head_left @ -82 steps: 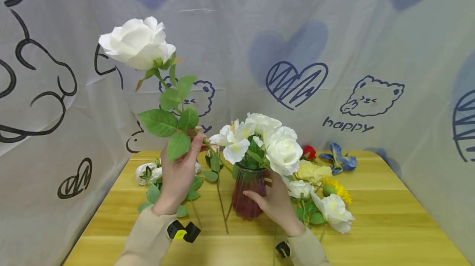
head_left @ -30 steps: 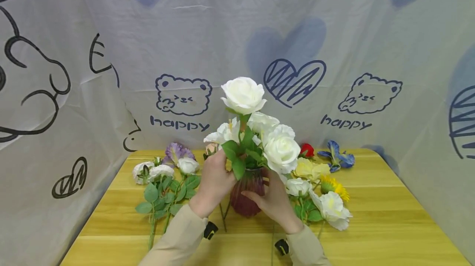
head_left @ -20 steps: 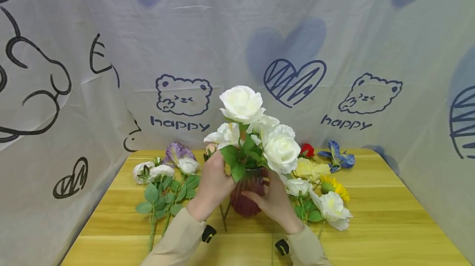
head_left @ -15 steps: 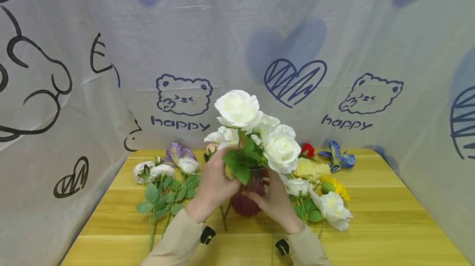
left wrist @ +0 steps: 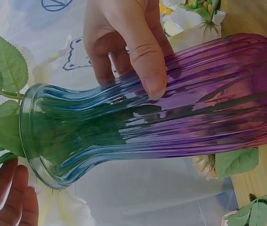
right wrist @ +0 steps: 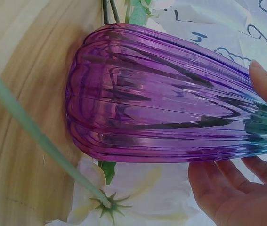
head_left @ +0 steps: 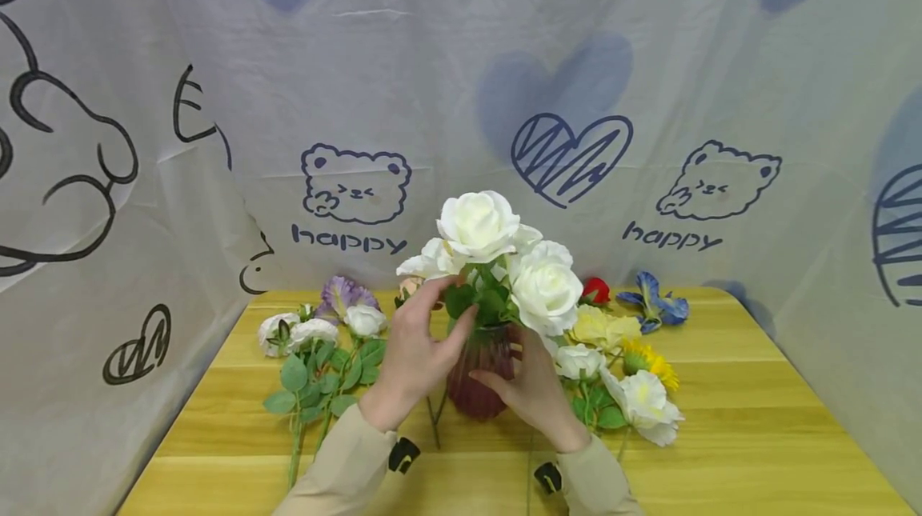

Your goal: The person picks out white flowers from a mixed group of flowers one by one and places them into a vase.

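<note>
A ribbed glass vase (head_left: 477, 392), purple below and bluish at its neck (left wrist: 62, 127), stands upright at the table's middle. Artificial white flowers fill it, among them a big rose (head_left: 477, 226) at the top and another rose (head_left: 545, 288) to its right. My right hand (head_left: 536, 388) grips the vase from the right, thumb across its front and other fingers round the far side. Beside the rim, my left hand (head_left: 414, 360) has its thumb and fingers spread apart around green leaves (head_left: 484, 300). Dark stems show through the glass in the right wrist view.
Left of the vase lie white flowers (head_left: 313, 332) and a purple flower (head_left: 346, 296). On the right are a yellow sunflower (head_left: 651, 364), white blooms (head_left: 644, 408), a red rose (head_left: 596, 291) and a blue iris (head_left: 654, 304). A printed curtain (head_left: 461, 84) hangs behind the wooden table (head_left: 749, 420).
The white rose, held up at the left by my left hand, has come over the vase and down among the other flowers. My left fingers have since loosened; my right hand has stayed on the vase.
</note>
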A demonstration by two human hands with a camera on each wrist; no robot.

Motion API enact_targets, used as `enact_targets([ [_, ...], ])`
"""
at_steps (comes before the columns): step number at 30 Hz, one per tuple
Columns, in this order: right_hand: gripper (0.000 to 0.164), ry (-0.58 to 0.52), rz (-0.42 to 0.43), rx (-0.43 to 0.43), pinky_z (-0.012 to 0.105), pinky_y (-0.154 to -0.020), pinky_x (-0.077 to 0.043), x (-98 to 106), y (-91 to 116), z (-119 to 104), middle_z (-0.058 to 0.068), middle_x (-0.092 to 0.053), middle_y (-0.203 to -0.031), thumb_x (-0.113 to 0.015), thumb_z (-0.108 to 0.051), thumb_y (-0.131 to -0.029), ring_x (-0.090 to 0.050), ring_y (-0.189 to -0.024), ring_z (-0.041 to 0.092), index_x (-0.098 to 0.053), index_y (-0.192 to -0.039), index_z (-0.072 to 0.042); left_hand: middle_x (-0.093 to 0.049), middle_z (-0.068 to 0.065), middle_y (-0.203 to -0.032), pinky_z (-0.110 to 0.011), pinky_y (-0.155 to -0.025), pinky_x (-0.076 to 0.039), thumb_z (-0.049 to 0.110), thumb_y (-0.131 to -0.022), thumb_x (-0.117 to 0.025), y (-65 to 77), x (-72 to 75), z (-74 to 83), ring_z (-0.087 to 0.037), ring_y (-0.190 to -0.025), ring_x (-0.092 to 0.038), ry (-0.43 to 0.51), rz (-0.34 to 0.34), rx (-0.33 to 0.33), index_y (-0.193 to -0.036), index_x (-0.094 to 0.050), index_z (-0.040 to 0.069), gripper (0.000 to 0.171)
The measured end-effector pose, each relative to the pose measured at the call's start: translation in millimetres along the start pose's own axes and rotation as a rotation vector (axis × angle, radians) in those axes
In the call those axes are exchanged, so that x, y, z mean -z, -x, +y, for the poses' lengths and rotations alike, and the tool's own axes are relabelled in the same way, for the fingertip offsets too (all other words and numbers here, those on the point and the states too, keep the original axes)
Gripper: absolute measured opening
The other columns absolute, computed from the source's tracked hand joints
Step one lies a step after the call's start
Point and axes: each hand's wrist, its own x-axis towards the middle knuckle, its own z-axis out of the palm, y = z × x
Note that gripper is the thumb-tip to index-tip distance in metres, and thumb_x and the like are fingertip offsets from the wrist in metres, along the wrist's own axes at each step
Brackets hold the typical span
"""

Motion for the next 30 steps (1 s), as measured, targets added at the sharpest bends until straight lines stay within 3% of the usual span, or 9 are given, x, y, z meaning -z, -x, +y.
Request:
enact_targets([
  [8,0.069,-0.012,0.011,0.032,0.035,-0.083,-0.055,-0.5,-1.0,1.4,0.012,-0.051,-0.121,-0.075,-0.032,-0.080,-0.055,-0.108,0.025,-0.042,-0.132,-0.003,-0.067,-0.008,-0.107,-0.036,-0.071,-0.056,0.012,-0.088,-0.064,-6.8,-0.1,0.5,-0.019,-0.085,-0.062,-0.019,0.031,0.016,-0.115,-0.061,0.003,0.029],
  [17,0.066,0.021,0.049,0.109,0.035,-0.081,-0.056,-1.3,-1.9,4.1,0.011,-0.052,-0.120,-0.075,-0.029,-0.080,-0.056,-0.106,0.024,-0.044,-0.131,-0.003,-0.070,-0.006,-0.101,-0.030,-0.068,-0.054,0.008,-0.085,-0.066,-21.4,-5.9,3.1,-0.015,-0.080,-0.064,-0.120,0.045,-0.014,-0.107,-0.066,0.005,0.022],
  [24,0.067,0.028,0.054,0.136,0.035,-0.080,-0.057,-1.1,-1.6,6.4,0.012,-0.053,-0.120,-0.076,-0.029,-0.080,-0.057,-0.106,0.026,-0.044,-0.132,-0.003,-0.071,-0.006,-0.097,-0.030,-0.075,-0.056,0.001,-0.082,-0.066,-22.8,-11.7,2.3,-0.016,-0.087,-0.067,-0.164,-0.008,-0.002,-0.099,-0.070,0.006,0.019],
  [30,0.060,0.025,0.061,0.147,0.036,-0.079,-0.057,0.5,-3.5,7.4,0.008,-0.058,-0.115,-0.077,-0.024,-0.078,-0.060,-0.101,0.022,-0.048,-0.127,-0.005,-0.071,-0.005,-0.099,-0.031,-0.079,-0.056,0.001,-0.081,-0.068,-22.9,-13.4,4.1,-0.017,-0.090,-0.067,-0.208,-0.043,-0.029,-0.101,-0.070,0.008,0.021],
])
